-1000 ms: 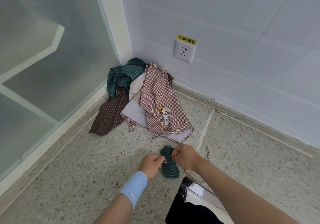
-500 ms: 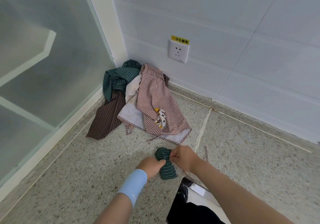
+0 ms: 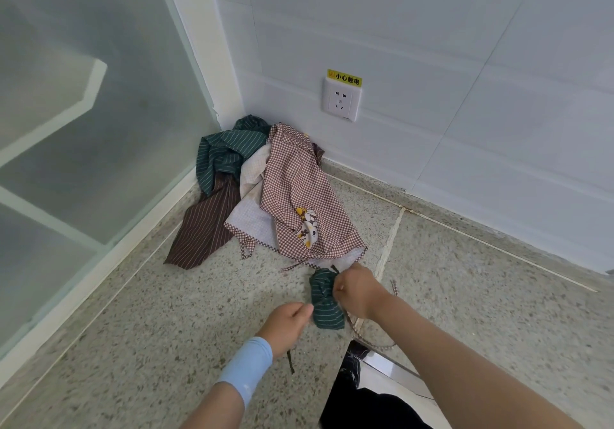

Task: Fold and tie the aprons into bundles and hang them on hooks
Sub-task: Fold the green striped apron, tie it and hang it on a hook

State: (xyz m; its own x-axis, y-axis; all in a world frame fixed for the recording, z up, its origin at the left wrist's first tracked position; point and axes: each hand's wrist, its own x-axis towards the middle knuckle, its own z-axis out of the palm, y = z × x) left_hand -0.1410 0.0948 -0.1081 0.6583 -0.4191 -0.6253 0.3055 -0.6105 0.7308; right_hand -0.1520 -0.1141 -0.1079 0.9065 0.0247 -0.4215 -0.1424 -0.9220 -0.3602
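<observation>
Gripping one bundle (image 3: 326, 305): left hand (image 3: 288, 325), right hand (image 3: 358, 290).

Both arms reach forward from the near edge, and the hands come close together. The left hand (image 3: 289, 324) lies nearer and to the left, back up. Its fingers are curled round a dark tie (image 3: 291, 362) whose end hangs under the wrist. A pale blue wristband (image 3: 247, 367) wraps the left forearm just behind the wrist. The bare right arm comes in from the near right corner. The right hand (image 3: 357, 290) sits farther off, knuckles up, with its curled fingers pinching the green bundle (image 3: 327, 312) between the two hands.
</observation>
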